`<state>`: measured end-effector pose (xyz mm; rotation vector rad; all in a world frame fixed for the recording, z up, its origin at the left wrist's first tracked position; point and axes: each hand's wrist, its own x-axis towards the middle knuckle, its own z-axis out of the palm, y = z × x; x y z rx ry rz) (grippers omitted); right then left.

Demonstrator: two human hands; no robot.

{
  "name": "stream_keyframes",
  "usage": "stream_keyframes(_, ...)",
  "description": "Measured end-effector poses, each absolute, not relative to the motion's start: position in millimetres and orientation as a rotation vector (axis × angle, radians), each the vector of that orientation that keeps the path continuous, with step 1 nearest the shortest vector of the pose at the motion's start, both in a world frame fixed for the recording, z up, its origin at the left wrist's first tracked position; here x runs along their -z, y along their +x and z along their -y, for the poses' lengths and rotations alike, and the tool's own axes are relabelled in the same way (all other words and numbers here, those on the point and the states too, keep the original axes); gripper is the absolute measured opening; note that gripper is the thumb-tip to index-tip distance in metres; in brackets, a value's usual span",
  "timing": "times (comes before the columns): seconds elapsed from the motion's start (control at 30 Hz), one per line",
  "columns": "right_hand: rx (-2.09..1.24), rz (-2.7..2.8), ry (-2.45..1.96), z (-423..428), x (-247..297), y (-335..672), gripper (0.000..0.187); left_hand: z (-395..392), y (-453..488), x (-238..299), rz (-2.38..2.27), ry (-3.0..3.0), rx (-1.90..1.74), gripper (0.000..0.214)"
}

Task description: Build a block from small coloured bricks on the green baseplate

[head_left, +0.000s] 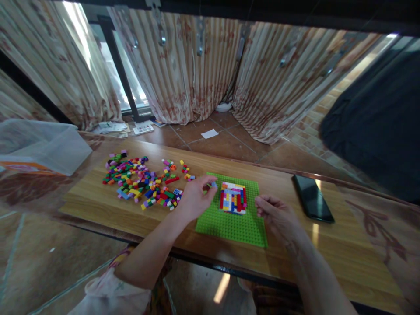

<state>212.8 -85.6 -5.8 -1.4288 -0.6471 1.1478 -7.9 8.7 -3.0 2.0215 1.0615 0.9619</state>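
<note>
A green studded baseplate [229, 229] lies on the wooden table, bearing a multicoloured block of toy bricks [233, 198] packed side by side. Over the plate's left edge, my left hand [197, 197] pinches a small light blue brick [214, 184] between thumb and fingertips, a little left of the block. My right hand [278, 216] hovers at the plate's right edge, its thumb and fingers pressed together. Whether anything sits between those fingers is too small to make out. Loose bricks [133, 177] in many colours are heaped left of my left hand.
A black phone [313, 198] lies on the table [348, 245] to the right. Beyond the table's left end stands a translucent plastic bin [65, 146]. Striped curtains [183, 70] hang behind, with papers [209, 134] on the tiled floor. A dark shape [377, 118] fills the far right.
</note>
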Motion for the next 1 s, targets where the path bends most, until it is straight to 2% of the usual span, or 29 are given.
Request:
stream_keyframes(0.3,-1.016,0.709,-1.458,83.9,16.4,210.4,0.034,-47.3,-61.4,-1.2,-1.642,2.227,-0.716,0.024)
stream_keyframes(0.5,-0.959,0.695,-1.525,84.9,18.7,214.1,0.034,-50.7,-79.2,3.2,-1.782,2.312,-0.55,0.031)
stream_keyframes(0.67,-0.944,0.696,-1.586,85.8,26.3,219.1,0.034,-50.9,-86.6,5.2,-1.726,2.332,-0.553,0.042)
stream_keyframes(0.8,-0.944,0.675,-1.601,86.8,27.9,218.7,0.037,-51.0,-90.7,2.0,-1.609,2.35,-0.634,0.04)
stream_keyframes(1.0,-0.911,0.689,-1.637,86.5,25.2,215.4,0.037,-42.2,-94.2,-4.1,-0.97,2.468,-0.481,0.026)
